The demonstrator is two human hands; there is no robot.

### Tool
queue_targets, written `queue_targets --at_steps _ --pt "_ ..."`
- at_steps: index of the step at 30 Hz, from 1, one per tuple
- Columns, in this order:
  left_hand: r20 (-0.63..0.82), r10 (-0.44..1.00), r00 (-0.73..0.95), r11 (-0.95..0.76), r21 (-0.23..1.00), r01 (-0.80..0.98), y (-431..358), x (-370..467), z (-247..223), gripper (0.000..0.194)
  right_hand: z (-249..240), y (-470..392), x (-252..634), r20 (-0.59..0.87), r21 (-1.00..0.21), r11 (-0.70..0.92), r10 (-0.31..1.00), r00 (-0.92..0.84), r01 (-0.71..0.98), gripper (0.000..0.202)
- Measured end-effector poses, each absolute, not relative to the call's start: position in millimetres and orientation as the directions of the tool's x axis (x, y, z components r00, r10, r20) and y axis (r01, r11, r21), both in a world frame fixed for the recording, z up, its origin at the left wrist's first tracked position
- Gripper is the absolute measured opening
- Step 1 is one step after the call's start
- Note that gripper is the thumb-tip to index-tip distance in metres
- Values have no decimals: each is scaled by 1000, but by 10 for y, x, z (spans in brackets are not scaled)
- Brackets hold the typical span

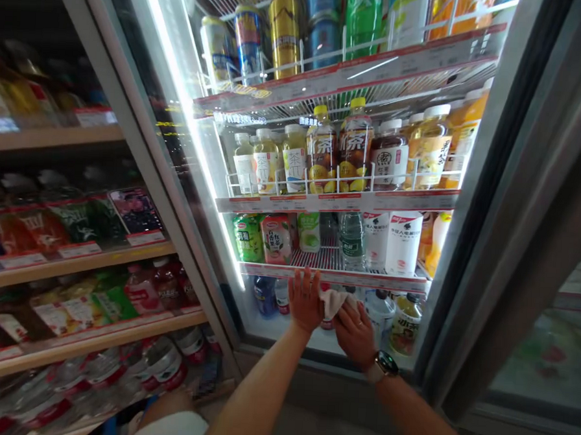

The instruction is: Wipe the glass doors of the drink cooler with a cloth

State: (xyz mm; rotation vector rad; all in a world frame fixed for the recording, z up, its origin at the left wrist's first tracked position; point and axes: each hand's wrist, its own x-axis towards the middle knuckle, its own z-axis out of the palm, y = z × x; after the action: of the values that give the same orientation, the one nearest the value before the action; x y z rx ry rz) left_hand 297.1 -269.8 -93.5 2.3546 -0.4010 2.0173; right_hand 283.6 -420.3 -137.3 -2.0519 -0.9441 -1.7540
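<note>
Standing here, I see both hands up at the cooler's glass front (284, 337), low down, nearer its bottom edge than its top. The left hand (307, 303) is open and flat, fingers a little apart, gripping nothing; the right hand (355, 331) is partly curled, with the cloth (335, 302) under its fingers. The step looks like pressing cloth to glass; moving it well would call for even pressure. The cloth, between the hands, looks whitish, soft and bunched, its underside hidden.
</note>
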Motion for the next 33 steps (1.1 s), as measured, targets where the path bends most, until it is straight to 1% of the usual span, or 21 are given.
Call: queue_targets --at_steps 3,5,6,7,9,11,13,14,15,16,17,19,21,23,25,26,27,29,30,33 --pt "975 -190 113 -969 -168 -181 -2692 2974 -928 57 -1442 -4246 2833 936 233 -706 349 43 669 32" --pt "975 -185 119 -970 -162 -181 -2693 2971 -924 58 -1322 -4347 2830 915 271 -686 402 41 675 33" --pt "975 -182 125 -970 -157 -188 -2695 2969 -924 58 -1220 -4413 2828 912 271 -700 406 57 660 33" --pt "975 -181 129 -969 -154 -196 -2697 2966 -924 58 -1099 -4486 2827 919 251 -735 384 83 630 33" --pt "975 -176 138 -967 -146 -207 -2701 2965 -930 59 -832 -4638 2831 951 155 -830 273 146 536 37" --pt "975 -175 138 -966 -143 -214 -2702 2967 -941 59 -583 -4773 2848 982 3 -892 87 166 453 46" --pt "976 -171 137 -966 -139 -217 -2700 2973 -957 60 -401 -4852 2878 983 -164 -895 -114 143 416 58" --pt "976 -170 137 -966 -138 -217 -2698 2976 -964 60 -346 -4859 2894 973 -228 -883 -191 131 410 63" --pt "975 -171 139 -966 -138 -216 -2697 2977 -970 60 -318 -4841 2906 963 -269 -873 -241 121 407 66" --pt "975 -172 142 -967 -140 -213 -2696 2977 -974 61 -320 -4799 2913 959 -283 -868 -260 112 408 67" --pt "974 -173 146 -968 -141 -207 -2696 2976 -974 61 -352 -4735 2914 963 -268 -871 -245 110 412 67" --pt "974 -172 150 -972 -143 -189 -2698 2969 -967 61 -497 -4566 2893 984 -173 -882 -136 114 438 63" --pt "974 -172 145 -973 -146 -177 -2701 2961 -953 60 -716 -4394 2853 990 -20 -866 52 129 499 54" --pt "975 -178 136 -972 -153 -179 -2701 2958 -940 59 -937 -4281 2818 960 149 -798 258 108 585 44" --pt "973 -187 132 -970 -162 -184 -2699 2959 -933 59 -1080 -4262 2806 918 268 -719 393 57 642 37" --pt "973 -187 135 -970 -161 -184 -2698 2961 -932 59 -1104 -4291 2811 904 297 -700 425 44 650 37" --pt "973 -186 139 -970 -159 -186 -2696 2963 -932 59 -1093 -4343 2821 899 305 -701 435 47 644 36" --pt "973 -182 141 -970 -153 -191 -2696 2964 -931 59 -977 -4503 2851 918 259 -761 385 93 594 36" --pt "974 -180 138 -969 -152 -195 -2698 2963 -928 59 -886 -4602 2867 938 209 -807 325 119 553 36" --pt "976 -181 124 -966 -153 -207 -2708 2956 -915 59 -590 -4890 2913 989 4 -907 65 131 420 46"
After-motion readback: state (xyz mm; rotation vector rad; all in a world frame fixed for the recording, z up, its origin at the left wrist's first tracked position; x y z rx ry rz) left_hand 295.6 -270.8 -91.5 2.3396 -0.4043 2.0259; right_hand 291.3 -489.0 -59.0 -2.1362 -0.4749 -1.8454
